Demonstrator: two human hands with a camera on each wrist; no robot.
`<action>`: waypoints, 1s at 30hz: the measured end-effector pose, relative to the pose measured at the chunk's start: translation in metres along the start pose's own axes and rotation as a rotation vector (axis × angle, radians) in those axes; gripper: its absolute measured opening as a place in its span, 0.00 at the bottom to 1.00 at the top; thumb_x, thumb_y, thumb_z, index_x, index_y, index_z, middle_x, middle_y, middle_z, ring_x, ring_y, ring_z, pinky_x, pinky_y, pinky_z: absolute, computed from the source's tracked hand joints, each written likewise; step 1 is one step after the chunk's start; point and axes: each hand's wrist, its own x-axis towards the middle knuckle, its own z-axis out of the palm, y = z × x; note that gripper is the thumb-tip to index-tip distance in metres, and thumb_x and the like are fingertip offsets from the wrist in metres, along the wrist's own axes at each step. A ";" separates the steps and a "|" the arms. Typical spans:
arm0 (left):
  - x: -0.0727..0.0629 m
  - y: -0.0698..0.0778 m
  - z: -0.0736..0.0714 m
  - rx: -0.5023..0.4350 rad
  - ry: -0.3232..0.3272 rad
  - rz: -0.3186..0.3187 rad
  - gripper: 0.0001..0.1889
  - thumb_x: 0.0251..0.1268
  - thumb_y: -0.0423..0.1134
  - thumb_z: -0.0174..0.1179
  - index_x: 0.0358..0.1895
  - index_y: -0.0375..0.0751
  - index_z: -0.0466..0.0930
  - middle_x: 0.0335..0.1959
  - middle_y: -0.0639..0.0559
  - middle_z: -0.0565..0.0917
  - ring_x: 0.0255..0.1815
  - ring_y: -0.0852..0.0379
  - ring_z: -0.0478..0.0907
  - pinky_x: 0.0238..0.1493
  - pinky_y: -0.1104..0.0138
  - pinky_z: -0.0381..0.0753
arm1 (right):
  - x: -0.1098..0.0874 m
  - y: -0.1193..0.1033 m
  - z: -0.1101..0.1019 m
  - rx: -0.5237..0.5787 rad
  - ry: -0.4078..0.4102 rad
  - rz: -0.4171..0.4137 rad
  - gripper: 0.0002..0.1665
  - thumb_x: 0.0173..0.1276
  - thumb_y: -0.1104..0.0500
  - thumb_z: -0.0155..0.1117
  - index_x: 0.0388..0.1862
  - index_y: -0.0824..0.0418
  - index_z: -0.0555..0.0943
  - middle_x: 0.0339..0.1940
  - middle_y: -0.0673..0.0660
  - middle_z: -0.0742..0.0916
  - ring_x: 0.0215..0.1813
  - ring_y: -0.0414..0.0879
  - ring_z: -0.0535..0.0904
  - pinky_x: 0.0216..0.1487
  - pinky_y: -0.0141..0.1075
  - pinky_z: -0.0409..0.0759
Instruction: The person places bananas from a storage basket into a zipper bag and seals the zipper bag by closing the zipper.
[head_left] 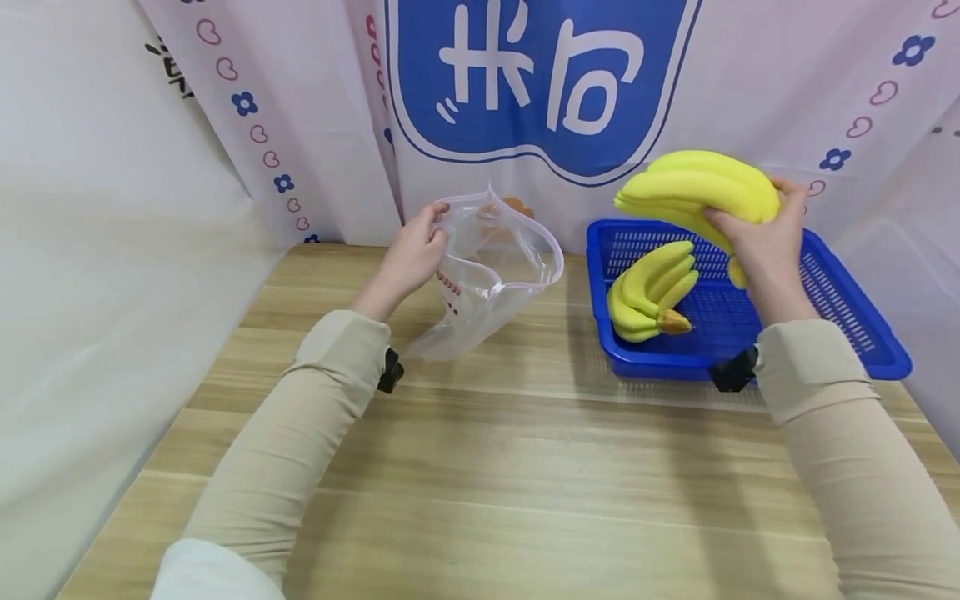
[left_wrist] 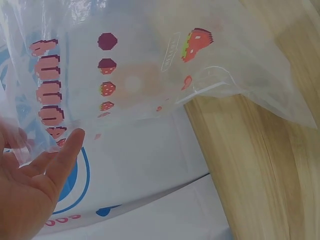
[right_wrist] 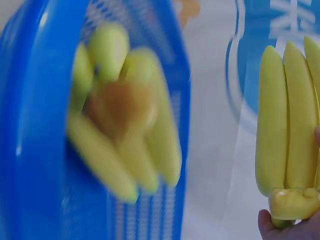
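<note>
My left hand [head_left: 416,254] pinches the rim of a clear plastic bag [head_left: 480,312] whose mouth gapes wide. Red strawberry prints [left_wrist: 107,89] run down the bag's side in the left wrist view. With my right hand [head_left: 772,242] I grip a bunch of yellow bananas [head_left: 697,187] by its stem end, raised above the blue basket [head_left: 618,362]. The same held bananas [right_wrist: 287,120] show at the right edge of the right wrist view. A second bunch of bananas [head_left: 651,292] lies in the basket's left part, its brown stem [head_left: 673,322] toward the front.
A wooden table [head_left: 525,475] carries the basket on the right and the bag left of centre. Behind it hangs a white cloth with a blue emblem [head_left: 540,75]. A white sheet [head_left: 112,250] borders the table's left side.
</note>
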 end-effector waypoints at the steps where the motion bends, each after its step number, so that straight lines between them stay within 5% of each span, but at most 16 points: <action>1: -0.001 0.000 0.000 -0.001 0.003 -0.003 0.26 0.73 0.35 0.38 0.73 0.37 0.54 0.73 0.38 0.62 0.71 0.42 0.63 0.70 0.53 0.66 | -0.003 -0.004 0.007 0.006 -0.006 -0.012 0.46 0.56 0.55 0.72 0.67 0.40 0.55 0.56 0.41 0.68 0.53 0.36 0.67 0.62 0.33 0.70; 10: -0.001 -0.001 -0.002 0.013 0.013 0.000 0.26 0.72 0.35 0.38 0.72 0.35 0.55 0.73 0.37 0.62 0.71 0.41 0.63 0.71 0.53 0.66 | -0.030 -0.029 0.052 0.110 -0.127 -0.099 0.44 0.55 0.61 0.73 0.64 0.44 0.59 0.53 0.45 0.70 0.51 0.39 0.68 0.56 0.35 0.70; 21: 0.000 -0.001 0.000 0.031 0.008 -0.004 0.26 0.72 0.35 0.39 0.72 0.36 0.55 0.73 0.37 0.61 0.73 0.42 0.61 0.74 0.53 0.61 | -0.046 -0.038 0.083 0.133 -0.239 -0.211 0.47 0.51 0.67 0.73 0.65 0.50 0.59 0.56 0.49 0.69 0.50 0.42 0.67 0.46 0.29 0.77; 30: 0.000 0.004 0.001 0.047 -0.044 0.006 0.28 0.71 0.35 0.40 0.73 0.36 0.52 0.73 0.38 0.62 0.73 0.44 0.62 0.72 0.54 0.64 | -0.052 -0.033 0.093 -0.259 -0.268 -0.319 0.47 0.52 0.55 0.75 0.68 0.53 0.61 0.64 0.56 0.69 0.54 0.46 0.66 0.53 0.36 0.68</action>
